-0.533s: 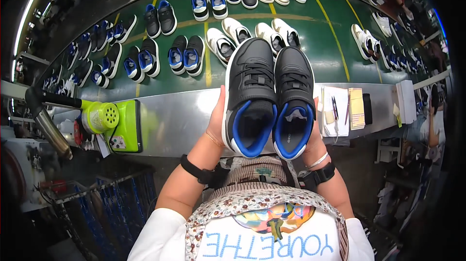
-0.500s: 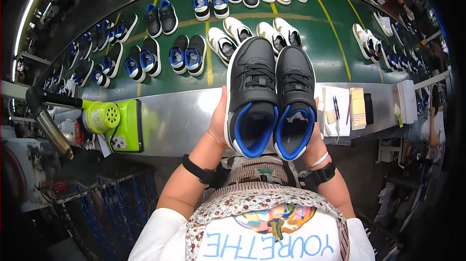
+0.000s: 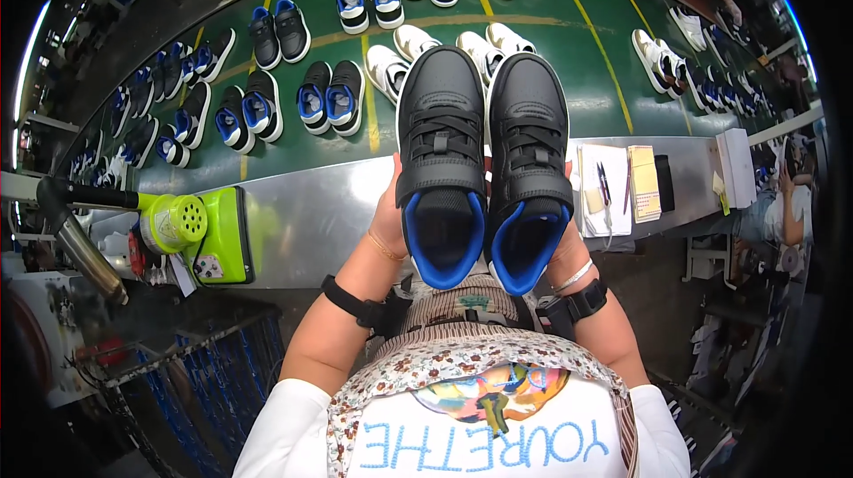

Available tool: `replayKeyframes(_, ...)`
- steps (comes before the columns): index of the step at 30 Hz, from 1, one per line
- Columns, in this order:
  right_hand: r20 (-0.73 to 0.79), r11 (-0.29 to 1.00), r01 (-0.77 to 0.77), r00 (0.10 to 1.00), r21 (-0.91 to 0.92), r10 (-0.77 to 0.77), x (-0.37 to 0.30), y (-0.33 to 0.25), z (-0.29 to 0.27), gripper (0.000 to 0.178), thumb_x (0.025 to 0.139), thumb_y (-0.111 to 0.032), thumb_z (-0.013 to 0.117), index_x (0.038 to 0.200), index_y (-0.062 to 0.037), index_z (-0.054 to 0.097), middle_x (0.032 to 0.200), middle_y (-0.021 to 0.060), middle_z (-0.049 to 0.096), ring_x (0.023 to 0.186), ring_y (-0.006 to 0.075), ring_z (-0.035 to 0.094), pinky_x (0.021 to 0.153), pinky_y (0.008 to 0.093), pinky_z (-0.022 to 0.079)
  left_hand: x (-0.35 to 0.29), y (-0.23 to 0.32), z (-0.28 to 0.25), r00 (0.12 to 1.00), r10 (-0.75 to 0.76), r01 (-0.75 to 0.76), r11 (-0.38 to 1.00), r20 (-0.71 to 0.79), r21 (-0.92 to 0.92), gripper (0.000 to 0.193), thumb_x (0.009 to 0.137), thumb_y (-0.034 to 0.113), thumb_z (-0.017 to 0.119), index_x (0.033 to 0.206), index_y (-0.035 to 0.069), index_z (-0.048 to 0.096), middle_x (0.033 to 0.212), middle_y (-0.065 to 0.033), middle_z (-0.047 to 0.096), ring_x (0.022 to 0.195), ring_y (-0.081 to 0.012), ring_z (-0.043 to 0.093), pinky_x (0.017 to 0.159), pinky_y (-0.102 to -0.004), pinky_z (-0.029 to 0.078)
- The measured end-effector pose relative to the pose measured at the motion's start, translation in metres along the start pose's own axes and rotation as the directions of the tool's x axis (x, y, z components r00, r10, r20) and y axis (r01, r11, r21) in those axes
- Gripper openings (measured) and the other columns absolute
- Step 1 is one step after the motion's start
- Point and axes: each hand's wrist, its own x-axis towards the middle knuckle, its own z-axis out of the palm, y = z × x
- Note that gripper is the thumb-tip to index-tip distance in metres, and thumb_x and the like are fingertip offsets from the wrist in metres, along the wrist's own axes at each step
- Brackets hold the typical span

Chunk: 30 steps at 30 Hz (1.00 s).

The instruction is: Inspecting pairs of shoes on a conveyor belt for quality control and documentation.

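Two black sneakers with blue lining and white soles are held up side by side in front of me, toes pointing away. My left hand (image 3: 388, 211) grips the left sneaker (image 3: 442, 145) along its outer side. Around the outer side of the right sneaker (image 3: 530, 145) is my right hand (image 3: 566, 234). Most of the fingers on both hands are hidden behind the shoes. Black straps go round both my forearms. Just beyond the held pair, white sneakers (image 3: 387, 69) stand on the green conveyor belt (image 3: 293, 145), partly covered by the black toes.
A metal ledge (image 3: 311, 211) runs along the belt's near side. On it at left stands a lime-green hot-air blower (image 3: 209, 229) with a metal nozzle. Papers with pens (image 3: 604, 189) and a yellow card pad (image 3: 646, 180) lie at right. Several shoe pairs (image 3: 330, 98) line the belt.
The right sneaker has turned and risen slightly, so its toe is now nearly level with the left one. Both shoes now point more directly away, with a gap between them.
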Motion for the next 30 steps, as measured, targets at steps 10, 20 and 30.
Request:
replayKeyframes(10, -0.148, 0.856, -0.016, 0.987, -0.517, -0.071, -0.020, -0.005, -0.020, 0.078, 0.082, -0.064, 0.024, 0.129, -0.0017, 0.032, 0.121, 0.0154, 0.047, 0.107, 0.0247, 0.051, 0.091, 0.0373, 0.043, -0.016, 0.003, 0.016, 0.992, 0.019, -0.049, 0.967, 0.122, 0.248, 0.087, 0.077, 0.070, 0.026, 0.131, 0.002, 0.027, 0.126, -0.0177, 0.041, 0.106, -0.0298, 0.051, 0.089, -0.0442, 0.045)
replayKeyframes(20, -0.302, 0.745, -0.143, 0.950, -0.652, -0.082, -0.036, -0.027, -0.022, 0.067, 0.089, -0.053, 0.030, 0.129, 0.0010, 0.033, 0.125, 0.0121, 0.045, 0.111, 0.0197, 0.047, 0.095, 0.0318, 0.038, -0.047, 0.039, 0.008, 0.999, 0.051, -0.028, 0.759, -0.016, 0.651, 0.068, 0.089, 0.054, 0.023, 0.129, -0.001, 0.033, 0.121, -0.0126, 0.048, 0.110, -0.0190, 0.048, 0.092, -0.0307, 0.040)
replayKeyframes(30, -0.318, 0.436, -0.212, 0.930, -0.875, -0.185, -0.027, -0.020, 0.004, 0.053, 0.095, -0.036, 0.031, 0.132, 0.0022, 0.029, 0.131, 0.0123, 0.038, 0.120, 0.0187, 0.037, 0.101, 0.0295, 0.026, -0.061, 0.051, 0.045, 0.987, 0.156, -0.070, 0.609, -0.033, 0.790, 0.054, 0.088, 0.024, 0.035, 0.134, -0.002, 0.025, 0.134, -0.0113, 0.034, 0.122, -0.0178, 0.034, 0.102, -0.0286, 0.024)
